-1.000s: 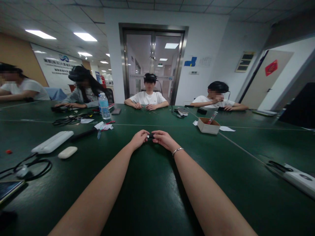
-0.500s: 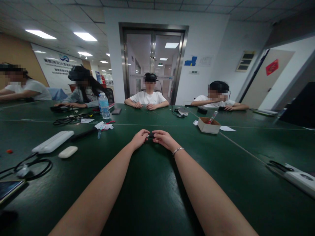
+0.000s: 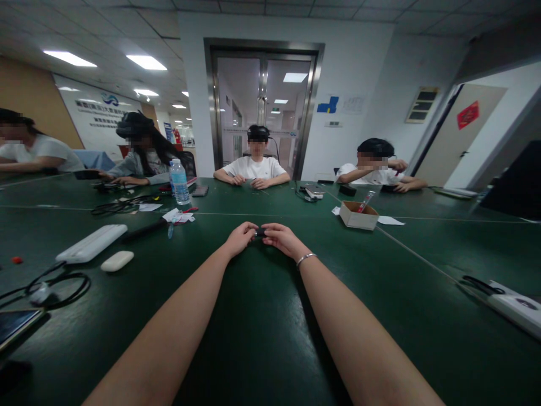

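Observation:
My left hand [image 3: 242, 239] and my right hand [image 3: 282, 239] meet over the middle of the green table [image 3: 257, 327]. Between their fingertips is a small, dark, slim object [image 3: 260, 232], too small to name. The left fingers pinch its left end, and the right thumb and fingers grip the other end. Most of the object is hidden by the fingertips. A silver bracelet [image 3: 306, 259] circles my right wrist.
On the left lie a white power bank [image 3: 91, 243], a white rounded case [image 3: 117, 261], black cables [image 3: 70, 290] and a phone [image 3: 19, 327]. A water bottle [image 3: 180, 183] stands farther back. Right of my hands is a small open box [image 3: 358, 217]. Several people sit across the table.
A light bit beside the left fingertips has given way to a continuous dark stretch between my hands. My arms have barely moved. Across the table, the person at right has raised a second hand.

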{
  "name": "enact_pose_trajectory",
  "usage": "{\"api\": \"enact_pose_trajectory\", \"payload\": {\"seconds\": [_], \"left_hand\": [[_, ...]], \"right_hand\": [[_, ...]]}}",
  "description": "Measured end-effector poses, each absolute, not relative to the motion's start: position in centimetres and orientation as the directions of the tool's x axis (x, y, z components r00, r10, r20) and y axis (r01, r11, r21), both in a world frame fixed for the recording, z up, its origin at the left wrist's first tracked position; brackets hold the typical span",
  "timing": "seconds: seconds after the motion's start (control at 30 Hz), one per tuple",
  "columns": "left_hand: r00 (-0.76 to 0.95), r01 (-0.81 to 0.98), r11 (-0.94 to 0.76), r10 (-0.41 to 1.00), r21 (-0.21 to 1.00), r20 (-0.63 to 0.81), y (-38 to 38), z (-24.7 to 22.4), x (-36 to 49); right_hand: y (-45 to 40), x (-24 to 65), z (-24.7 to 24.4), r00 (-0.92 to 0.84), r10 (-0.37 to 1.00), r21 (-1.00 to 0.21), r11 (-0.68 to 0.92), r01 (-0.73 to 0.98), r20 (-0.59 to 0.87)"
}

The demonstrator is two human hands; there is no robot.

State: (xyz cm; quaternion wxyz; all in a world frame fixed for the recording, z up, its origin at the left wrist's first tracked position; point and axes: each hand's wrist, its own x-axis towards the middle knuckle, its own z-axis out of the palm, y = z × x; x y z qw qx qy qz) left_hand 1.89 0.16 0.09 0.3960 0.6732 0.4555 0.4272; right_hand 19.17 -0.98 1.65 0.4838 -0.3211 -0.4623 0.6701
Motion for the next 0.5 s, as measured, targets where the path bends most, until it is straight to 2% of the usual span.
{"api": "enact_pose_trajectory", "payload": {"seconds": [0.27, 0.5], "left_hand": [[0.204, 0.297, -0.297, 0.948, 0.907, 0.243, 0.31, -0.01, 1.8], [0.207, 0.272, -0.222, 0.964, 0.936, 0.168, -0.26, 0.59, 1.97]], "right_hand": [[-0.96, 19.22, 1.64, -0.334, 0.942, -0.929, -0.113, -0.351, 0.012], [-0.98, 19.24, 1.64, -0.333, 0.943, -0.931, -0.11, -0.349, 0.014]]}}
